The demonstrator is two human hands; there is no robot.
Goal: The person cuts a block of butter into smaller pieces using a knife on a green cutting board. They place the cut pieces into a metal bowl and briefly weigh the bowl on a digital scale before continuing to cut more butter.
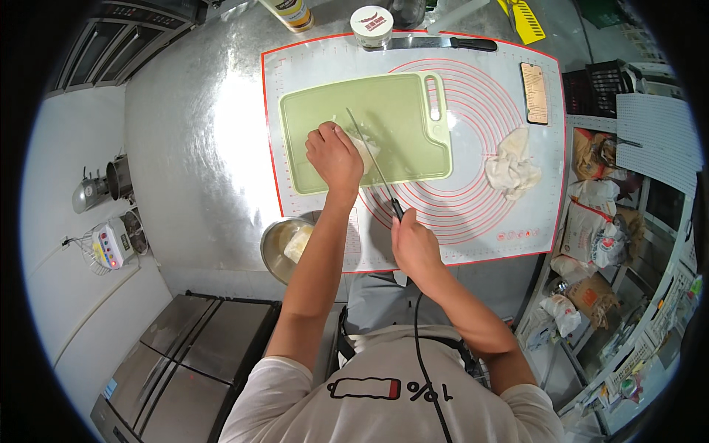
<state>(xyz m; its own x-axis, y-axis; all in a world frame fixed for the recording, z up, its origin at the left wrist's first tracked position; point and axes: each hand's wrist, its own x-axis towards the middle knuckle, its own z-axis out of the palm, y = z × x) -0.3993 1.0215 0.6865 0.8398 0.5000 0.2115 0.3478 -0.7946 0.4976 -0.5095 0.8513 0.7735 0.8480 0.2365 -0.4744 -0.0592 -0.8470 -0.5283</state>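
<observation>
A pale white block of food (365,150) lies on the green cutting board (310,111), partly covered by my left hand (335,154). The fingers of that hand are curled over it and hold it down. My right hand (416,243) grips the black handle of a long thin knife (370,148), whose blade slants across the board against the block's right side. Small white crumbs lie around the blade. Left of my left forearm, a metal bowl (272,252) holds another pale yellowish block (298,243), partly hidden by the arm.
A printed silicone mat (471,210) with red rings lies under the board. On it are a crumpled white cloth (515,163), a phone (534,93) and a black-handled spatula (426,43). A lidded tub (371,26), a bottle (289,14) and a yellow scraper (523,22) stand or lie along the back.
</observation>
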